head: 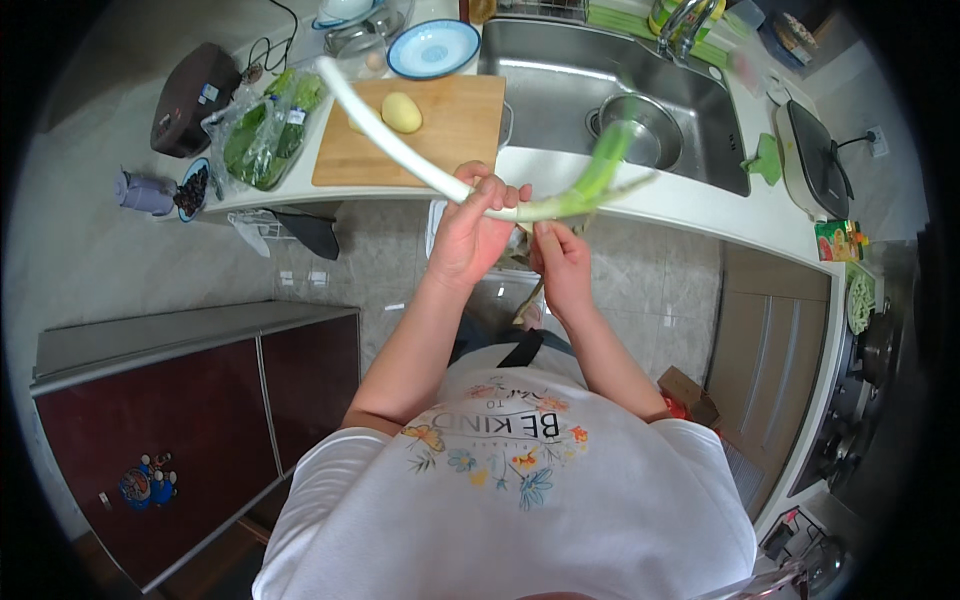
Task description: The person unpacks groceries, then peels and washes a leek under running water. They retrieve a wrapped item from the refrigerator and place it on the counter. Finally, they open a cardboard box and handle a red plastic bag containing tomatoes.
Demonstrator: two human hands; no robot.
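My left hand (pixel 471 225) is closed around the middle of a long Chinese leek (pixel 390 146), in front of the counter's edge. Its white shaft slants up to the left, over the wooden cutting board (pixel 457 142). The green leaves (pixel 600 169) reach right, towards the sink, and look blurred. Just below the stalk, my right hand (pixel 562 262) pinches a thin, withered strip of leaf (pixel 529 304) that hangs down beneath it. A peeled potato (pixel 402 112) lies on the board, and a second pale piece beside it is partly hidden by the leek.
The steel sink (pixel 555 90) holds a metal pot (pixel 649 135). Left of the board lie bagged green vegetables (pixel 266 139); behind it stands a blue-rimmed plate (pixel 433 49). An electric griddle (pixel 814 157) stands at right. Under my hands is a partly hidden white bin (pixel 510 289).
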